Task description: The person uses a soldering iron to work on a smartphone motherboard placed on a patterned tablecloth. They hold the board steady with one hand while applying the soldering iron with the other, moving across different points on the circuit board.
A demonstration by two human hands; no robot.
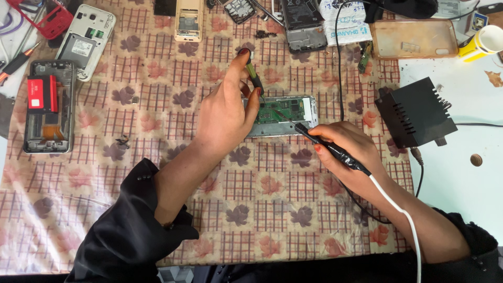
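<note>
Soldering on an opened phone (283, 116) mid-desk — right hand (343, 149) closed around a black iron (330, 147), its white cord (398, 209) trailing back toward the body, tip down on the green board (280, 109). Left hand (228, 112) is closed on a thin yellow-green tool (255, 77), pinched between thumb and fingers, its point also down at the board's left end. The phone lies flat, long side across, between the two hands.

Risks, as a judgement: the left fingers sit just beside the iron's tip, so a slip of either hand could burn skin. The phone is not clamped — only the left hand's weight seems to steady it, so a push from the iron could skid it on the cloth (262, 209) and drag the tip over nearby parts. Holding the tip too long in one spot could lift a pad. The cord runs over the right wrist; a snag there could jerk the iron. The cloth itself looks like it would scorch if the tip dropped.

Surface: a checked, leaf-patterned cloth covers the desk, bare pale top showing at the right. A black vented box (416, 112) sits right of the phone, black cables beside it. Far edge — stripped phone frames (50, 105), a white back shell (86, 42), a clear case (414, 39), a yellow-and-white cup (482, 42). No walls or room visible.
</note>
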